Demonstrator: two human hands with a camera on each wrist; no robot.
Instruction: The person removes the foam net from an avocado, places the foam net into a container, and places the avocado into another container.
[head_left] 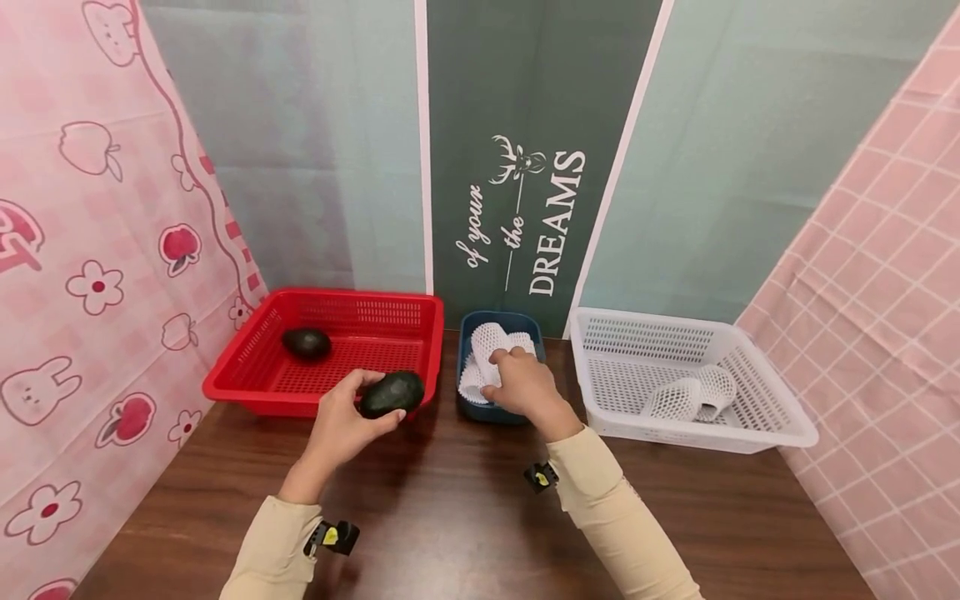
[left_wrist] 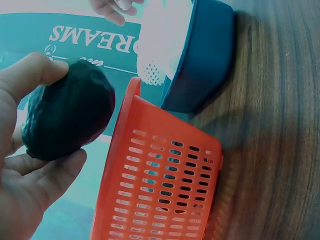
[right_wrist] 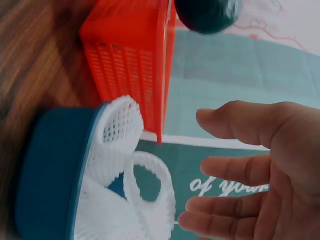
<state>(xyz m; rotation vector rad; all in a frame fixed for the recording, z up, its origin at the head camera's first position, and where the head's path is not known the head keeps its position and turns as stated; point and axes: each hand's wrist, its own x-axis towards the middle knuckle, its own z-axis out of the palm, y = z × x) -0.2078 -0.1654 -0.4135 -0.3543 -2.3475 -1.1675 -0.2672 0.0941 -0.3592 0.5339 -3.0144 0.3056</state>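
Note:
My left hand grips a dark green avocado between thumb and fingers, over the near right corner of the red basket. A second avocado lies inside that basket. White foam net sleeves fill a small dark blue bin in the middle. At that bin my right hand reaches over the sleeves. In the right wrist view its thumb and fingers are spread apart, close to a sleeve's round opening, with nothing held between them.
To the right stands a white basket holding foam net sleeves; what they contain is hidden. All the containers stand on a dark wooden table. Behind them hangs a green cloth, with pink patterned cloths at the sides.

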